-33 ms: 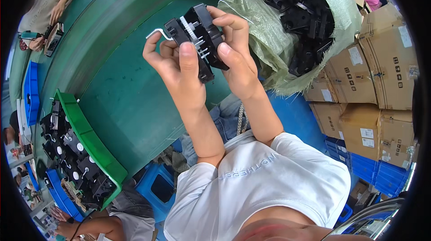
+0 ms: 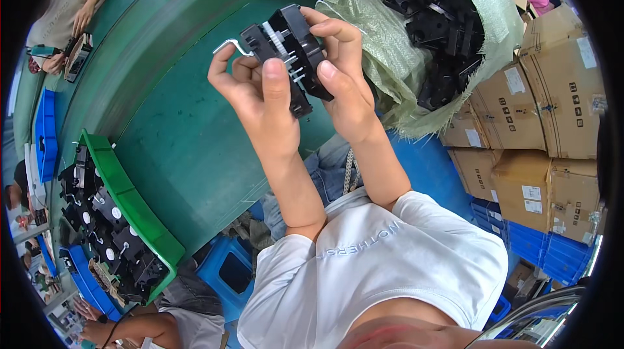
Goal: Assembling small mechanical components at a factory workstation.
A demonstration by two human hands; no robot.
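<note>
Above the green work surface [image 2: 195,154], my left hand [image 2: 263,105] is closed around a black plastic gear housing [image 2: 255,40]. A white toothed gear [image 2: 274,39] and several thin metal pins show on its inner side. From its left end sticks out a bent metal crank [image 2: 227,43], close to my left index finger. My right hand [image 2: 351,102] grips a black plastic cover [image 2: 300,37], thumb on the near side and fingers behind. The two black parts stand side by side, tilted, with a narrow gap showing at the gear and pins. My fingers hide parts of both.
A pale woven sack [image 2: 403,82] full of black plastic parts [image 2: 435,30] lies at the far right. Cardboard boxes [image 2: 520,102] are stacked on the right. To the left, a green bin [image 2: 130,199] holds several black assemblies. Co-workers' hands [image 2: 81,20] show along the left.
Both hands and the black parts have shifted very slightly to the right. The grip looks the same.
</note>
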